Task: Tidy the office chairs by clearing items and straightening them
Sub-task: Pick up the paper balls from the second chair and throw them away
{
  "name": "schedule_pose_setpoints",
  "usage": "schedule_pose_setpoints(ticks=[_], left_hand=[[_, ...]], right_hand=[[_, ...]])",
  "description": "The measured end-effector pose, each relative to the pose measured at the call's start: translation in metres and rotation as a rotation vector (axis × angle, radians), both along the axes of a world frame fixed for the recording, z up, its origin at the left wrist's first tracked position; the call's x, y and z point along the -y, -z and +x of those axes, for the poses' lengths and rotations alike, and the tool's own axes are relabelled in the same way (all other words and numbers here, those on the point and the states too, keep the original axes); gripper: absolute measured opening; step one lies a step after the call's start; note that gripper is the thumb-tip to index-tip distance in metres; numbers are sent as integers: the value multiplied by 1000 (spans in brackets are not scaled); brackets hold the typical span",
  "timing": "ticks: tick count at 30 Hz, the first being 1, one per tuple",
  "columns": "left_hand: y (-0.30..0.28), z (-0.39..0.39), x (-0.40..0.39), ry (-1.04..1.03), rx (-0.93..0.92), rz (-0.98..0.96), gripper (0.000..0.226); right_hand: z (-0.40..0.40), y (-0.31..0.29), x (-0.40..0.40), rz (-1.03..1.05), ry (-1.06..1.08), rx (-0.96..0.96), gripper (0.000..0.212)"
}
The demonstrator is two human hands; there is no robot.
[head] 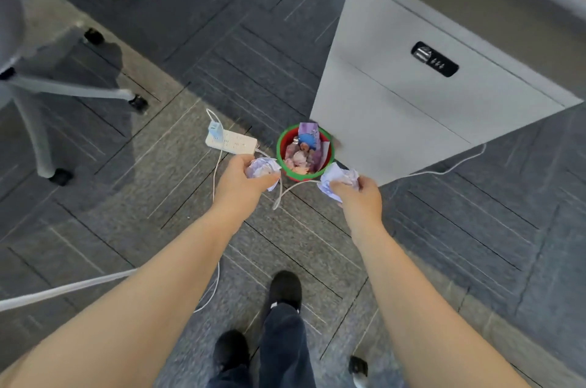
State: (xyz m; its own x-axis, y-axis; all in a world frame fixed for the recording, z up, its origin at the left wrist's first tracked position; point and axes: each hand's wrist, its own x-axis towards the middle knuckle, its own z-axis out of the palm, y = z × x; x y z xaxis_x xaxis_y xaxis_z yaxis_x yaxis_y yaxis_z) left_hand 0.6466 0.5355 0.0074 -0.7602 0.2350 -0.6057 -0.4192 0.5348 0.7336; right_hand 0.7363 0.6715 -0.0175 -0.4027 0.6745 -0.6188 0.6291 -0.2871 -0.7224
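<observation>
A small red bin with a green rim [280,146] stands on the carpet against a white cabinet, filled with crumpled paper and wrappers. My left hand [242,180] is closed around a crumpled paper ball [262,167] just left of the bin. My right hand [360,197] grips a second crumpled paper ball [337,180] just right of the bin's near edge. The grey base of an office chair [41,92] with black castors sits at the far left.
A white drawer cabinet [412,95] with a black lock stands behind the bin. A white power strip [233,141] with a plugged charger lies left of the bin, its cables trailing across the grey carpet. My dark shoes [285,291] are below. Another castor [358,365] shows bottom right.
</observation>
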Motion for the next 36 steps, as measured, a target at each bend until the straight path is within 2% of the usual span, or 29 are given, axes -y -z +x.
schedule_pose_setpoints(ticks=[4, 7, 8, 14, 20, 24, 26, 29, 33, 36], left_hand=[[26, -21, -19, -19, 15, -24, 50], [37, -35, -32, -32, 20, -32, 54], [40, -39, -35, -36, 22, -36, 55], [52, -44, -50, -18, 41, -66, 55], [56, -39, -84, 23, 49, -46, 60], [56, -43, -104, 11, 71, -57, 77], [53, -44, -107, 15, 85, -77, 70], [47, -39, -100, 60, 83, -66, 28], [33, -29, -90, 122, 85, -53, 29], [12, -20, -85, 172, 46, -3, 17]], right_hand=[[-37, 26, -22, 36, -8, -14, 35], [-57, 34, -33, 1, -17, -61, 63], [-60, 36, -37, -10, -21, -62, 66], [-45, 51, -49, -33, -12, 19, 38], [-35, 52, -63, -40, 2, 28, 27], [-32, 49, -71, -46, 31, 0, 27], [-28, 50, -73, -56, 41, -16, 28], [-22, 50, -71, -61, 45, -24, 30], [-18, 33, -59, -71, 52, -36, 24], [-14, 7, -50, -69, 63, -78, 12]])
